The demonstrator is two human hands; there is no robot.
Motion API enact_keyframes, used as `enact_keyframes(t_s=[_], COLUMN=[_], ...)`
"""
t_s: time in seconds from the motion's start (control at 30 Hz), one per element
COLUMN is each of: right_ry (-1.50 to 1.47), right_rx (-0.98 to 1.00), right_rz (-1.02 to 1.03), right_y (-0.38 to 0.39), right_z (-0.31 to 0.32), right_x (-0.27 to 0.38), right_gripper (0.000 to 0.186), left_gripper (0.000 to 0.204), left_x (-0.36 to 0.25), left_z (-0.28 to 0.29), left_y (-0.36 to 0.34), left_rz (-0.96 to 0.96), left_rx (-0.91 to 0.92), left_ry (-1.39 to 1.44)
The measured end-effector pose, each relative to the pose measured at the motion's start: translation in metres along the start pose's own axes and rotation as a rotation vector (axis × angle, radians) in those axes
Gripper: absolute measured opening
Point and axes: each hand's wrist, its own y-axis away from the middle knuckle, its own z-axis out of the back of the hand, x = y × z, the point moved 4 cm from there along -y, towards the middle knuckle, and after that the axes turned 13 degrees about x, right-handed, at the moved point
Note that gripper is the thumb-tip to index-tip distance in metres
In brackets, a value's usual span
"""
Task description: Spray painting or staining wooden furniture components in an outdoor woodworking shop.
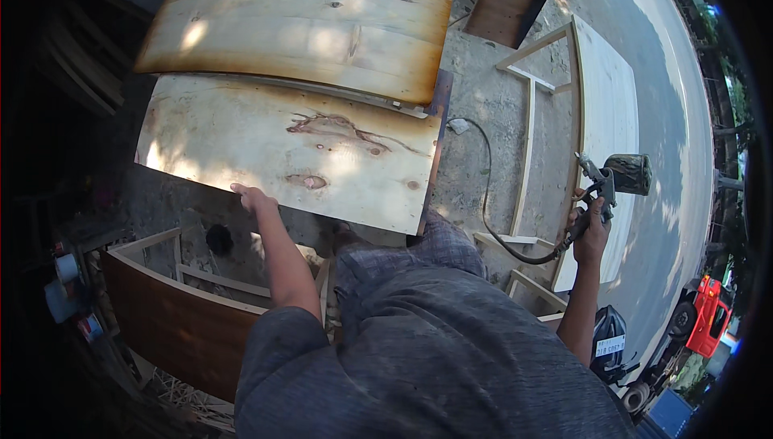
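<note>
1. Here we rest our left hand on the near edge of the lower panel, fingers bent over that edge and gripping it lightly.
2. The lower panel is pale wood with brown knots and a scorched-looking brown rim; it lies flat, straight ahead of our knee.
3. Beyond the lower panel, and overlapping its far edge, lies an upper panel of the same pale wood, browned along its borders.
4. Right of the lower panel, well apart from it, our right hand is closed around the grip of a spray gun, held upright with its dark cup on top.
5. A black hose runs from the gun down and back across the concrete toward the lower panel's right end.
6. Behind the gun, farther right of the lower panel, a pale frame with a white board lies on the ground.
7. Below-left of the lower panel stands a brown-faced cabinet.
</note>
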Motion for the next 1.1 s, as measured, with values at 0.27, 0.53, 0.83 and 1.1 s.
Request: enact_keyframes(t_s=[0.27,0.53,0.83,1.1], right_ry=[-0.126,-0.153,-0.077,-0.085], right_rx=[-0.069,-0.099,-0.058,-0.089], right_rz=[0.099,0.087,-0.068,-0.059], right_y=[0.102,0.133,0.123,0.109], right_z=[-0.037,-0.093,-0.140,-0.172], right_x=[-0.054,-0.058,-0.090,-0.096], right_gripper=[0.056,0.049,0.053,0.055], left_gripper=[0.104,0.105,0.098,0.082], left_x=[0.013,0.021,0.036,0.011], left_z=[0.011,0.013,-0.001,-0.019], left_y=[-0.017,-0.032,-0.054,-0.031], left_rz=[0.018,0.071,0.014,0.187], left_rx=[0.130,0.174,0.506,0.783], left_ry=[-0.188,-0.224,0.273,0.414])
